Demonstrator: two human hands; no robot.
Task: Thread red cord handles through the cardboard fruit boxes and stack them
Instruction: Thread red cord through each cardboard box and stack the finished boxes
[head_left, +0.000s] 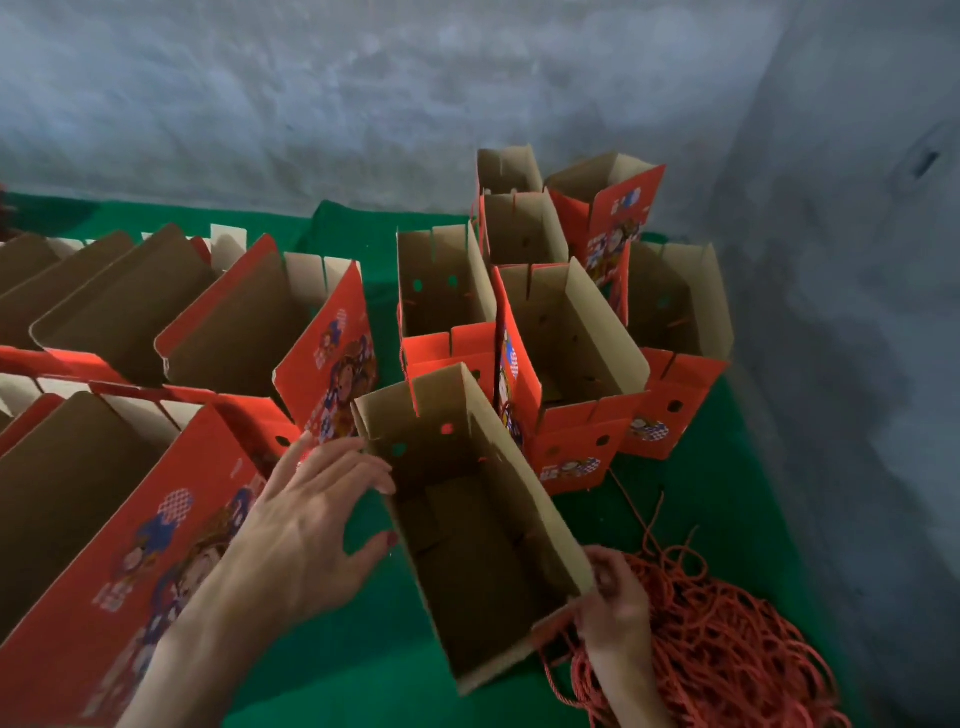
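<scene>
- The right hand (615, 597) lies partly behind the near box's (467, 519) wall; whether its fingers pinch a cord cannot be told.
- The pile of red cord (727, 649) is cut off by the bottom edge.
- The rows of boxes (104, 338) at left run past the left edge.
- The printed figures (337, 358) on the box sides are blurred.
- Both forearms are cut off at the bottom edge.

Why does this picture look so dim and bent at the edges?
Head view: the light is low and flat, so the wall looks grey and murky; the wide lens bows the boxes at left; the left hand and right hand are soft with slight blur; no glare, and shadows are faint.
</scene>
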